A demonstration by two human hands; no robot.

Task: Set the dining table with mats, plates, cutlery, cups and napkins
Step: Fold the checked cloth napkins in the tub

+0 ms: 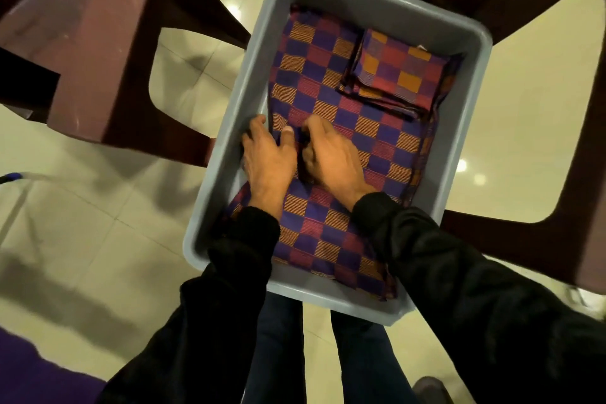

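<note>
A grey plastic bin [331,6] stands on a dark plastic chair, seen from straight above. A stack of purple, red and orange checked mats [331,88] fills its bottom. Smaller folded checked napkins [398,70] lie on top at the far right corner. My left hand [267,157] is at the mats' left edge, fingers curled over it and thumb on top. My right hand [331,157] sits beside it, fingers curled into a fold of the top mat. Both hands appear to grip the cloth.
Dark brown plastic chairs [98,52] stand left and right of the bin on a glossy cream tiled floor [98,207]. My legs and a shoe [429,387] show below the bin. A purple surface [29,367] fills the lower left corner.
</note>
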